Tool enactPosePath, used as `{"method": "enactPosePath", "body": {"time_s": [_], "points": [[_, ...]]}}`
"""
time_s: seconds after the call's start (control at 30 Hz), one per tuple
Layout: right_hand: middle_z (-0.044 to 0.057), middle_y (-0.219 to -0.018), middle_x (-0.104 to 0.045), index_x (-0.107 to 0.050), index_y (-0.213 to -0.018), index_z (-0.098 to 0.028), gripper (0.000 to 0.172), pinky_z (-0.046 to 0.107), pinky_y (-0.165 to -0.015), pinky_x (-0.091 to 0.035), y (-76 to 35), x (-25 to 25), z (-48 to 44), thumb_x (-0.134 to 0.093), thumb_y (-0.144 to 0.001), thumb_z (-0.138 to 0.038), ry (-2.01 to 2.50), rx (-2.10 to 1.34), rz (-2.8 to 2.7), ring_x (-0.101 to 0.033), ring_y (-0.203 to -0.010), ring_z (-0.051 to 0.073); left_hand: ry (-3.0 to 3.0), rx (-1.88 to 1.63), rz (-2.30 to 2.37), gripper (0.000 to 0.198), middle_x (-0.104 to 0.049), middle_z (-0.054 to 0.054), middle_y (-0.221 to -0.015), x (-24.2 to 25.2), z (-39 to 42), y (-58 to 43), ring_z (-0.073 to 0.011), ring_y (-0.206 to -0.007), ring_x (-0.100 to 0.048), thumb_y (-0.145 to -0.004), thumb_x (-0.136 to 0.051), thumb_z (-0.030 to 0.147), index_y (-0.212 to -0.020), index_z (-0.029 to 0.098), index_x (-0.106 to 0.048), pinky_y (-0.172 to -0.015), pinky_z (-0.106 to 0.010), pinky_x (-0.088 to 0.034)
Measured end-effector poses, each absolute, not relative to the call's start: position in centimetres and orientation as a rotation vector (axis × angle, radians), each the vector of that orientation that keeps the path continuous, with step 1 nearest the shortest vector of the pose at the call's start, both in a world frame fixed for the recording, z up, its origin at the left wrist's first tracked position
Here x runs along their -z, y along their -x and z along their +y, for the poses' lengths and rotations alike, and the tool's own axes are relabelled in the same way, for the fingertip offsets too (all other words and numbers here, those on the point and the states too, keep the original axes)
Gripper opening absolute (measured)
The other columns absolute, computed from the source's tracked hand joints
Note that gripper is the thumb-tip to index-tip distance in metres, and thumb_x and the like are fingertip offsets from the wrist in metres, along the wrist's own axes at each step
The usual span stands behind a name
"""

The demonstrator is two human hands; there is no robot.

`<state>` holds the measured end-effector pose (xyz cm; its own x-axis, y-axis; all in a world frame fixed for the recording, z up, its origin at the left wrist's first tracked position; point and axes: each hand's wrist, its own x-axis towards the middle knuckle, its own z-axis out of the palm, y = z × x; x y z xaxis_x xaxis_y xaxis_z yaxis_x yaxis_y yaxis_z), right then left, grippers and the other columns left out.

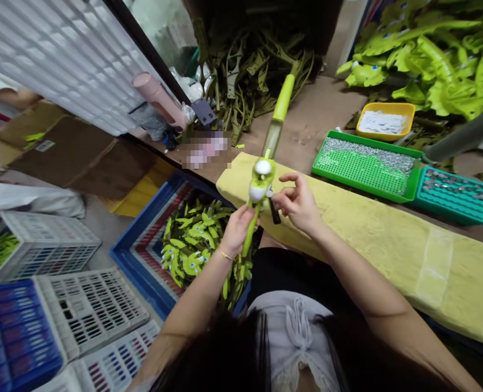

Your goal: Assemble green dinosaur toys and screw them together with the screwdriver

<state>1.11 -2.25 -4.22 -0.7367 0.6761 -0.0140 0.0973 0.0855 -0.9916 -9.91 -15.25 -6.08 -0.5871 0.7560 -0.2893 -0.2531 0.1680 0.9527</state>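
My left hand grips the lower stem of a lime-green plastic toy figure, which has white rounded parts at its head. A long yellow-green handle rises from the figure towards the far side of the bench. My right hand hovers beside the white parts with its fingers apart and curled. Just left of those fingers hangs a small black piece, and I cannot tell what it is attached to. A yellow towel lies along the bench just beyond both hands.
Beyond the towel stand a green tray of silver studs and a teal tray. A blue crate of green pieces sits below my hands. Several white and blue crates fill the lower left. Green parts are heaped behind the bench.
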Motion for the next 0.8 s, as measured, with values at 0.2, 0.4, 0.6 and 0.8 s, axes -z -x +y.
{"method": "enactPosePath", "body": {"time_s": [0.2, 0.4, 0.6, 0.8], "points": [[0.023, -0.115, -0.060, -0.042, -0.132, -0.010, 0.045, 0.045, -0.076, -0.052, 0.1, 6.3, -4.0, -0.044, -0.093, -0.032, 1.096, -0.840, -2.864, -0.067, -0.097, 0.035, -0.557, -1.503, 1.873, 0.058, -0.051, 0.003, -0.058, 6.3, -18.2, 12.6, -0.0088, -0.050, -0.044, -0.066, -0.065, 0.073, -0.078, 0.017, -0.056, -0.049, -0.022, -0.036], [0.024, -0.118, -0.062, -0.041, -0.137, -0.008, 0.047, 0.045, -0.084, -0.054, -1.2, 5.9, -2.3, -0.033, -0.093, -0.022, 1.235, -0.908, -2.762, -0.068, -0.098, 0.030, -0.658, -1.336, 2.172, 0.045, -0.058, 0.000, -0.069, 6.7, -22.1, 14.0, -0.0138, -0.066, -0.049, -0.068, -0.069, 0.062, -0.077, 0.019, -0.059, -0.063, -0.025, -0.041], [0.010, -0.106, -0.073, -0.055, -0.133, -0.018, 0.048, 0.043, -0.085, -0.056, -6.4, 7.1, -1.4, -0.042, -0.093, -0.041, 1.070, -1.090, -2.241, -0.070, -0.090, 0.024, -0.848, -0.761, 2.490, 0.041, -0.060, 0.002, -0.069, 8.5, -27.6, 13.6, -0.0147, -0.060, -0.049, -0.072, -0.064, 0.058, -0.086, 0.020, -0.059, -0.065, -0.027, -0.039], [0.007, -0.110, -0.072, -0.054, -0.137, -0.027, 0.046, 0.043, -0.090, -0.055, -4.7, 7.5, -0.9, -0.044, -0.092, -0.033, 0.966, -0.961, -2.258, -0.068, -0.091, 0.022, -1.065, -0.391, 2.529, 0.040, -0.054, 0.002, -0.066, 9.1, -30.1, 14.4, -0.0147, -0.059, -0.049, -0.081, -0.054, 0.060, -0.078, 0.021, -0.053, -0.061, -0.026, -0.036]]}}
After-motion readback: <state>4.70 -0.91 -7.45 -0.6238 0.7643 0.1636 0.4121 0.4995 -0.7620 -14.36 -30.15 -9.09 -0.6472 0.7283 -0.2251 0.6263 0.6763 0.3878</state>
